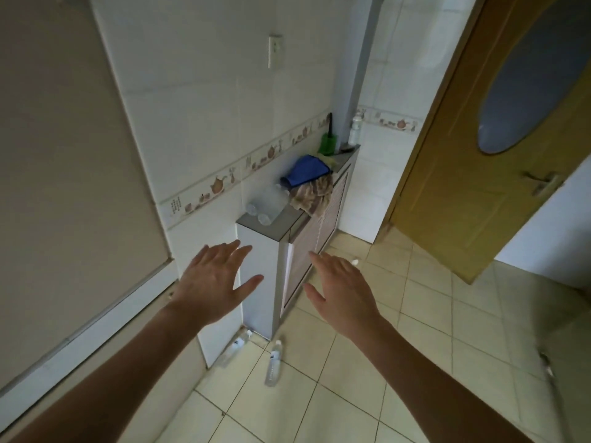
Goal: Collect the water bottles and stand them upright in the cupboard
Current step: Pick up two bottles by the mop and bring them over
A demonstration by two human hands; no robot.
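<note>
Two clear water bottles lie side by side on the grey top (289,220) of a low white cupboard, their bases (258,212) towards me. Two more clear bottles lie on the floor: one (233,346) against the cupboard's near corner, the other (274,362) on the tiles just to its right. A small white cap-like thing (354,261) shows past my right hand; what it belongs to I cannot tell. My left hand (214,282) and my right hand (342,292) are stretched forward, palms down, fingers apart, holding nothing, in front of the cupboard's near end.
A blue cloth (307,171) and a brown rag (315,196) lie on the cupboard top, with a green holder (329,143) and a white spray bottle (355,129) at its far end. The cupboard front is slatted (316,238). A wooden door (479,148) stands open at the right.
</note>
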